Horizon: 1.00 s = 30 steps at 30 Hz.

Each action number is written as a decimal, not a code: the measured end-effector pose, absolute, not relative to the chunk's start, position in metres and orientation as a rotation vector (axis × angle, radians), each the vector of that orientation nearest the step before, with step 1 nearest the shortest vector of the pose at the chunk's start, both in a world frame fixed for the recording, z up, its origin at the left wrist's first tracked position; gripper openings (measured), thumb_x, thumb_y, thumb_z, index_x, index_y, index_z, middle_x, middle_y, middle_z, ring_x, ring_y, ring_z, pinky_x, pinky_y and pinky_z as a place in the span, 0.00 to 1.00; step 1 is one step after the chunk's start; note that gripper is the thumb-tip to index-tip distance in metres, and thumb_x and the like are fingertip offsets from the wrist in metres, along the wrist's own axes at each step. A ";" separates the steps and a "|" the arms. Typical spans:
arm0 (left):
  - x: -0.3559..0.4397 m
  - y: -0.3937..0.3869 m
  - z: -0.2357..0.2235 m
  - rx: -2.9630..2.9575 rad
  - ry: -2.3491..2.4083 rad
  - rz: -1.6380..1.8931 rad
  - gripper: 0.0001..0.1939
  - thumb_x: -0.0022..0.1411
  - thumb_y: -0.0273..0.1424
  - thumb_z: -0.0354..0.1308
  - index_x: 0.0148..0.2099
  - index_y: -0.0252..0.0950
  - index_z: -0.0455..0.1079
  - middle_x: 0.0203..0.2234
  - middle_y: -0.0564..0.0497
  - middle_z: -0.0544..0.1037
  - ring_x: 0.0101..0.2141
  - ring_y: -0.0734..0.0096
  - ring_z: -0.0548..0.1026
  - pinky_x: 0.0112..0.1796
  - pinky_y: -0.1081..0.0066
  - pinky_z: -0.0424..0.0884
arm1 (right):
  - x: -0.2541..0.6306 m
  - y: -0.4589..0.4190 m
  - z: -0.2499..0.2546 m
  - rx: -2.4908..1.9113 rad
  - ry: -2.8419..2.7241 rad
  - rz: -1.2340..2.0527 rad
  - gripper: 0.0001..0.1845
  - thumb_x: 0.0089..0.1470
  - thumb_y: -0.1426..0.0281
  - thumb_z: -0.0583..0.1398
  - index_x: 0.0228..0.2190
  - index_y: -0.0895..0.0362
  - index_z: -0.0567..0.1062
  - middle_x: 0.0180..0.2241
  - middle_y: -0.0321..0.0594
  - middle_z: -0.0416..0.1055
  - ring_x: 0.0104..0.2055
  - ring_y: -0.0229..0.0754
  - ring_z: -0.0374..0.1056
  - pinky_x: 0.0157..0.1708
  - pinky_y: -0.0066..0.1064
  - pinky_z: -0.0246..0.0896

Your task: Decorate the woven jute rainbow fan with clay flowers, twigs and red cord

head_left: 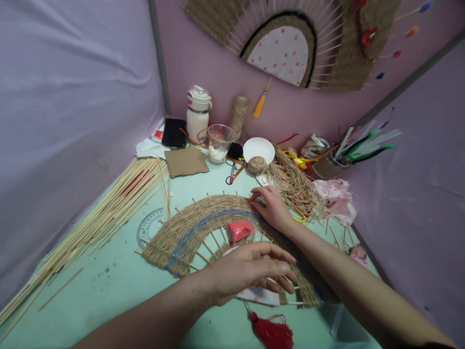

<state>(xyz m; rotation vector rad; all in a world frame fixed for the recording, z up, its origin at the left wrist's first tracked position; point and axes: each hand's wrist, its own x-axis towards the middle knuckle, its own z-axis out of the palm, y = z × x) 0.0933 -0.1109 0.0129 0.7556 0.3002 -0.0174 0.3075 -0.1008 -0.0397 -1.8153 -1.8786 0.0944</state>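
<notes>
A half-round woven jute piece (pixel 203 223) with a blue band and wooden spokes lies on the mint-green table (pixel 109 286). My left hand (pixel 250 271) hovers over its lower right part, fingers stretched out and slightly curled, nothing visibly in them. My right hand (pixel 272 206) rests on the weave's upper right rim, fingertips pressed to the jute near a bundle of twine (pixel 290 182). A small red packet (pixel 240 229) lies on the spokes between the two hands. A red tassel (pixel 272 332) lies below the left hand.
Long bamboo sticks (pixel 109 208) lie along the left. At the back stand a white flask (pixel 198 114), a clear cup (pixel 220 143), a twine spool (pixel 240 114), a white dish (pixel 258 149), a phone (pixel 174 132), brown card (pixel 186 161). A tool can (pixel 330 165) stands right.
</notes>
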 end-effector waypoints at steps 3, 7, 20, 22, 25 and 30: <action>0.093 -0.111 0.013 0.752 0.303 -0.017 0.19 0.53 0.39 0.66 0.44 0.34 0.72 0.36 0.48 0.77 0.35 0.70 0.78 0.42 0.65 0.66 | 0.307 -0.102 -0.039 -1.801 -1.902 0.071 0.10 0.57 0.74 0.61 0.42 0.53 0.72 0.34 0.40 0.78 0.43 0.51 0.67 0.46 0.45 0.62; 0.093 -0.111 0.013 0.755 0.307 -0.017 0.19 0.53 0.39 0.66 0.44 0.34 0.72 0.35 0.48 0.77 0.35 0.70 0.78 0.42 0.65 0.66 | 0.307 -0.104 -0.038 -1.786 -1.921 0.058 0.09 0.58 0.74 0.60 0.42 0.53 0.73 0.35 0.41 0.78 0.43 0.51 0.67 0.45 0.44 0.62; 0.094 -0.111 0.013 0.755 0.311 -0.020 0.20 0.53 0.39 0.66 0.44 0.35 0.72 0.36 0.48 0.77 0.35 0.69 0.78 0.42 0.65 0.67 | 0.308 -0.104 -0.039 -1.786 -1.921 0.016 0.10 0.59 0.73 0.59 0.43 0.53 0.73 0.38 0.43 0.77 0.44 0.51 0.68 0.46 0.46 0.65; 0.093 -0.111 0.013 0.759 0.314 -0.023 0.20 0.52 0.39 0.67 0.44 0.35 0.72 0.36 0.48 0.77 0.35 0.69 0.78 0.42 0.65 0.67 | 0.308 -0.105 -0.038 -1.784 -1.919 0.031 0.09 0.59 0.72 0.59 0.43 0.52 0.73 0.38 0.43 0.76 0.44 0.51 0.68 0.46 0.46 0.65; 0.093 -0.111 0.013 0.765 0.311 -0.028 0.20 0.52 0.40 0.67 0.44 0.35 0.72 0.36 0.48 0.77 0.36 0.69 0.78 0.42 0.65 0.67 | 0.308 -0.108 -0.034 -1.786 -1.896 0.044 0.07 0.60 0.70 0.58 0.42 0.53 0.73 0.39 0.45 0.76 0.45 0.51 0.68 0.46 0.47 0.65; 0.093 -0.110 0.012 0.771 0.310 -0.031 0.21 0.52 0.40 0.66 0.45 0.35 0.71 0.37 0.48 0.77 0.37 0.68 0.78 0.43 0.64 0.67 | 0.307 -0.114 -0.018 -1.781 -1.840 0.023 0.08 0.60 0.72 0.57 0.41 0.53 0.73 0.40 0.45 0.75 0.46 0.51 0.68 0.47 0.46 0.65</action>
